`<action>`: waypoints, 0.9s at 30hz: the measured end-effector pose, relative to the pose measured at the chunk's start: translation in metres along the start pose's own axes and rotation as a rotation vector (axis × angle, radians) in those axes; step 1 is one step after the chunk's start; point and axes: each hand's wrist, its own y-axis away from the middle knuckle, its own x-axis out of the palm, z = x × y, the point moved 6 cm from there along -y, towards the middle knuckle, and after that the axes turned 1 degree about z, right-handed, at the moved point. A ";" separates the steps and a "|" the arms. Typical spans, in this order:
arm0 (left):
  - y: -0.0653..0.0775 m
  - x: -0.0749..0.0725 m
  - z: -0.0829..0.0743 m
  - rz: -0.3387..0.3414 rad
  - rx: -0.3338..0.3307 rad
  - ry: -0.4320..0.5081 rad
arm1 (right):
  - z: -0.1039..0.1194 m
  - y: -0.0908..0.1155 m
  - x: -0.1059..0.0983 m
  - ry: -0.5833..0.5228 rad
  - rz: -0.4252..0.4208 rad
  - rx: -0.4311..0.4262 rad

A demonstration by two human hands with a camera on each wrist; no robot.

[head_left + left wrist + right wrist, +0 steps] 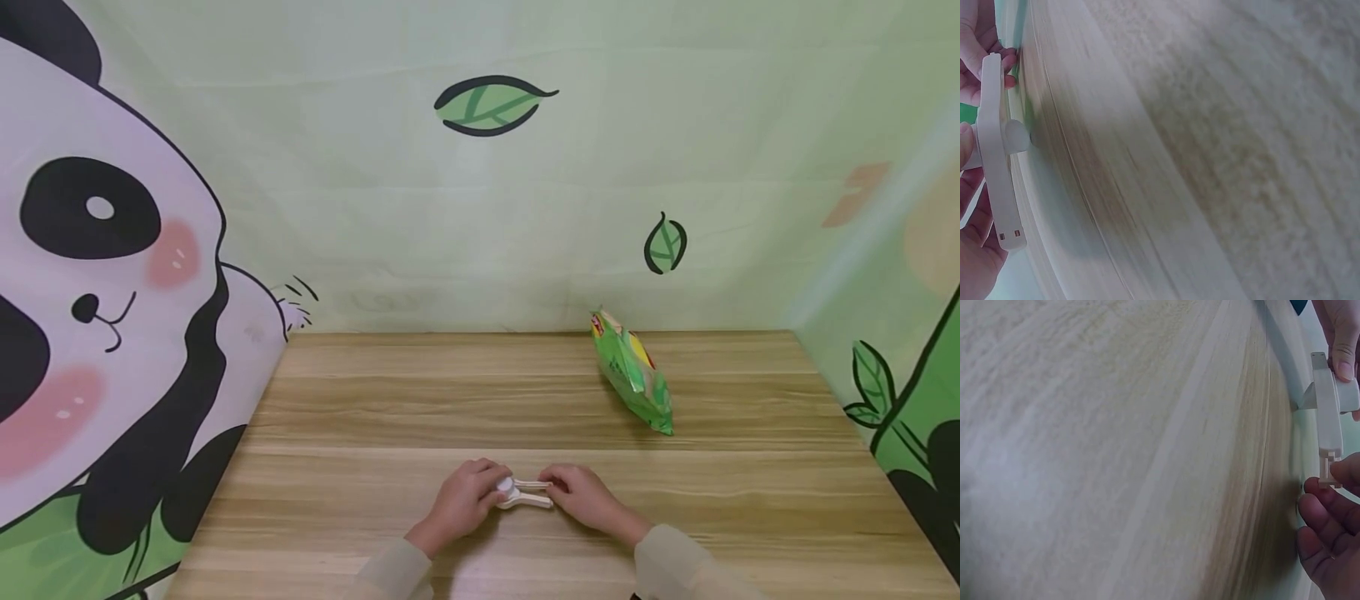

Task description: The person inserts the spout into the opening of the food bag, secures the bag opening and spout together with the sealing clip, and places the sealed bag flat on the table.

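Note:
A white plastic bag clip (532,501) with a round cap is held just above the wooden table. Its two long arms stand apart in a narrow V, pointing right. My left hand (468,498) grips the capped end, with the thumb and fingers on the round part. At the other end, my right hand (585,493) pinches the tip of the far arm between thumb and forefinger. In the left wrist view the clip (996,156) is side-on, a rounded stub jutting from it. The right wrist view shows a latch-like tip on the clip (1329,419) at the right thumb.
A green snack bag (633,375) lies on the table (420,392), beyond the right hand. Behind the table hangs a pale green backdrop (375,208) with leaves and a large panda printed on it.

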 end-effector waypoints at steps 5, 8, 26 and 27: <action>0.000 0.002 -0.001 0.009 -0.015 0.023 | -0.001 -0.001 0.001 0.043 -0.046 0.028; 0.000 0.003 -0.003 -0.011 0.006 0.018 | -0.002 -0.001 0.001 0.060 -0.072 0.042; -0.001 0.003 -0.010 -0.070 0.084 0.018 | -0.001 0.000 0.001 0.130 -0.095 0.038; 0.000 0.003 -0.010 -0.073 0.085 0.021 | -0.002 0.000 0.001 0.134 -0.095 0.036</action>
